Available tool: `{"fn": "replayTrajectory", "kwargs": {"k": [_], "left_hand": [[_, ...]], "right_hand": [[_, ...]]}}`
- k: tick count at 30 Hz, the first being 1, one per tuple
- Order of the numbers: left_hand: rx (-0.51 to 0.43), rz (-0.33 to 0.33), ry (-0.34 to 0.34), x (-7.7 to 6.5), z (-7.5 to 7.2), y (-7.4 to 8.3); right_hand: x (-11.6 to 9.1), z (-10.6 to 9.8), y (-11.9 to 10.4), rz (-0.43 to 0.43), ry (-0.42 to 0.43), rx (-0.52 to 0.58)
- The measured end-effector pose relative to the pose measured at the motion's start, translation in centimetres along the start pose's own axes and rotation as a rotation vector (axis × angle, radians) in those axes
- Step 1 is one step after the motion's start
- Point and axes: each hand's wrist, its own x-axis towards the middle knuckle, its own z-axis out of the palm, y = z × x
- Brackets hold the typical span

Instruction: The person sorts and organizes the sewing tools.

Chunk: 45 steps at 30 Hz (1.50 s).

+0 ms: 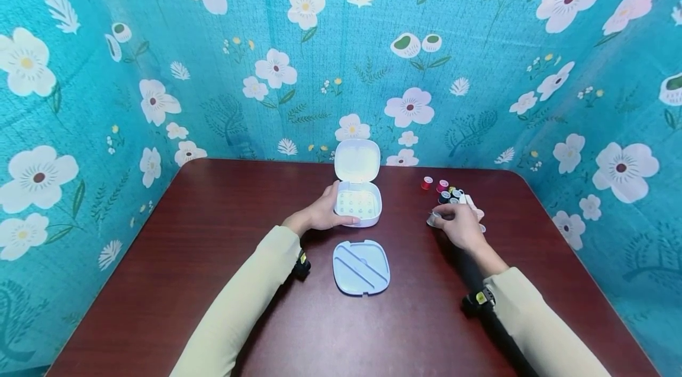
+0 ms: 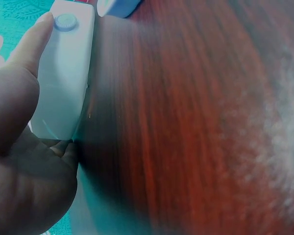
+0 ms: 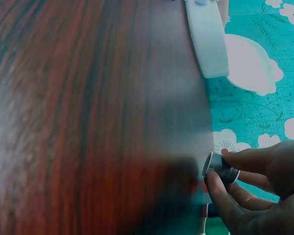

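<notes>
The small grey thread spool [image 3: 223, 170] with a pale rim is pinched at the fingertips of the right hand [image 1: 459, 224], its axis aslant and one rimmed end facing away from the palm in the right wrist view. The open pale-blue rounded plastic box [image 1: 367, 222] lies well to that hand's left, short of the middle of the far edge of the dark red-brown wooden desk [image 1: 240, 205], the spool about level with its front wall. The left hand [image 1: 321, 211] is nearer the box, gripping its left side, thumb along the front.
</notes>
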Motion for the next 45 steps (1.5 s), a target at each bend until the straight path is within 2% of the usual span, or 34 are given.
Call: {"fn": "replayTrajectory", "kwargs": {"k": [4,12,19,27,45], "left_hand": [[0.009,-0.001,-0.006,0.0,0.2,-0.1],[0.001,-0.006,-0.001,0.1,0.1,-0.1],[-0.001,-0.006,0.002,0.1,0.0,-0.2],[0.009,-0.031,-0.008,0.0,0.0,-0.1],[0.007,-0.033,-0.009,0.0,0.0,-0.1]], "right_hand": [[0.2,0.2,-0.4,-0.033,0.006,0.006],[0.9,0.3,-1.9,-0.044,0.026,0.023],[1.3,0.5,-2.9,-0.101,0.024,0.039],[1.8,0.9,-3.8,-0.103,0.02,0.069],[2.5,1.5,-5.3,-0.132,0.008,0.076]]}}
